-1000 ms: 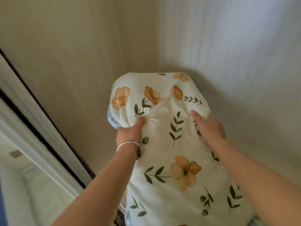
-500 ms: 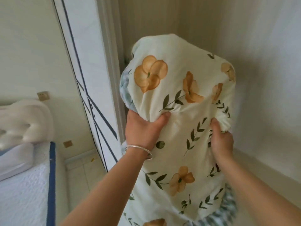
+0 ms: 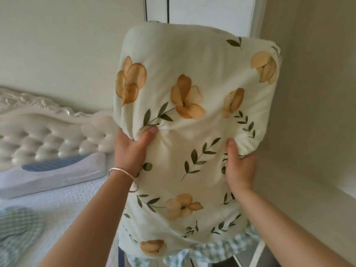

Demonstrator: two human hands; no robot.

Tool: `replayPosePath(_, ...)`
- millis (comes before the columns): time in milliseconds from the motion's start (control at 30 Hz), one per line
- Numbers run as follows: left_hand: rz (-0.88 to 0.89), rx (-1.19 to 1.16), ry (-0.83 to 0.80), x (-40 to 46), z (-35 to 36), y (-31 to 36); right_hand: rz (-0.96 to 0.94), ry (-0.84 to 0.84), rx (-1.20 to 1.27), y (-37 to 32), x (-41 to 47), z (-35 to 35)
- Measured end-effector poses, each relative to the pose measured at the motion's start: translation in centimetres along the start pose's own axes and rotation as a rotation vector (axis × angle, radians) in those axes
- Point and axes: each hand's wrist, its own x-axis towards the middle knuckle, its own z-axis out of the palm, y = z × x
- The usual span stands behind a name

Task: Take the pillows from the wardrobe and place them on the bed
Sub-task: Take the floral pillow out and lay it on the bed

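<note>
I hold a cream pillow (image 3: 194, 78) printed with orange flowers and green leaves upright in front of me, filling the middle of the view. My left hand (image 3: 132, 151), with a silver bangle on the wrist, grips its left side, thumb pressed into the fabric. My right hand (image 3: 238, 166) clutches its right edge. A green checked frill hangs along the pillow's bottom. The bed (image 3: 63, 199) with its white cover lies at lower left, below and beside the pillow. The wardrobe's white door (image 3: 202, 12) shows behind the pillow's top.
A white tufted headboard (image 3: 44, 137) stands against the cream wall at left. On the bed lie a white contoured pillow with a blue patch (image 3: 52, 174) and a green checked cushion (image 3: 17, 228). A beige wardrobe side panel (image 3: 312, 93) fills the right.
The pillow has come out of the wardrobe in both hands and the view has swung left. The bed and headboard have come into sight.
</note>
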Motion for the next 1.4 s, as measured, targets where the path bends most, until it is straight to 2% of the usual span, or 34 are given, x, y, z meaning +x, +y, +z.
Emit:
replayPosePath(200,-0.1,-0.023,0.184,2.4,-10.7,-5.1,-0.029,-0.251,-0.058,-0.2,-3.9,10.8)
replayPosePath(400,-0.271,0.014,0.297,4.7,-18.0,-12.0,0.005,-0.538,-0.211,3.4,-5.4,22.1)
replayPosePath(567,-0.447,0.044,0.424,7.6,-20.2,-18.8,0.014,-0.815,-0.304,8.5,-4.2,32.0)
replayPosePath(700,-0.587,0.01,0.543,11.6,-19.5,-24.5,-0.028,-1.065,-0.405,12.7,-1.0,40.5)
replayPosePath(800,-0.693,-0.017,0.659,15.5,-18.6,-28.5,-0.074,-1.191,-0.497,15.8,1.9,46.8)
replayPosePath(900,-0.763,-0.029,0.769,19.5,-18.0,-32.0,-0.121,-1.253,-0.569,18.2,4.1,52.7)
replayPosePath(1033,-0.756,-0.029,0.848,24.8,-18.2,-35.6,-0.125,-1.304,-0.56,20.5,5.8,59.7)
replayPosePath(1267,-0.753,-0.02,0.884,36.5,-22.5,-43.0,-0.138,-1.375,-0.581,24.5,7.8,74.4)
replayPosePath(1400,-0.821,-0.006,0.891,43.7,-25.8,-47.7,-0.184,-1.372,-0.657,26.0,8.9,83.6)
